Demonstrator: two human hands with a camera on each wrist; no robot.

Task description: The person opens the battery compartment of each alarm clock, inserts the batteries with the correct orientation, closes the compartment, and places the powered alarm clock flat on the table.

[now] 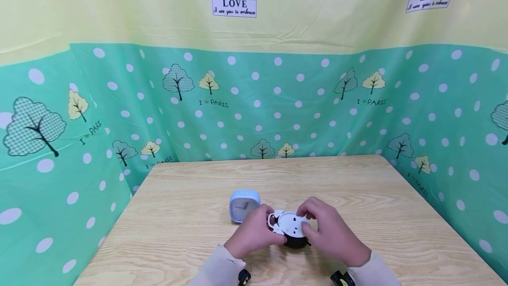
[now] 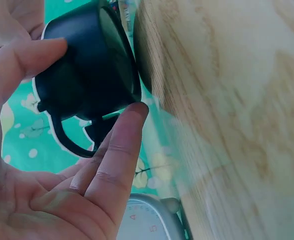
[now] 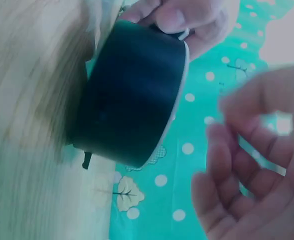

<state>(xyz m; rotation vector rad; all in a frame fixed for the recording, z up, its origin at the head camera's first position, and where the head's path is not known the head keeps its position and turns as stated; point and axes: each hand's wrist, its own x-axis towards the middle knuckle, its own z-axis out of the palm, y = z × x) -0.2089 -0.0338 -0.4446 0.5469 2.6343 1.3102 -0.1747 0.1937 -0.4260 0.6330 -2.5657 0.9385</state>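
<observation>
My left hand (image 1: pixel 258 231) grips a black drum-shaped object with a white animal face (image 1: pixel 293 224), which looks like a novelty clock. In the left wrist view its black body (image 2: pixel 82 70) has a loop handle (image 2: pixel 67 137), with my thumb on the side and a finger along the back edge. The face tilts upward in the head view. Beside its right side is my right hand (image 1: pixel 329 231), fingers loosely bent. From the right wrist, a gap shows between these fingers and the black body (image 3: pixel 132 95), and nothing is visible in them. A small black peg (image 3: pixel 87 160) sticks out of the body.
A light blue clock (image 1: pixel 244 206) with a rounded square front stands just behind my left hand. The wooden table (image 1: pixel 178 202) reaches back to a green and yellow patterned curtain (image 1: pixel 278 114), which also hangs on both sides.
</observation>
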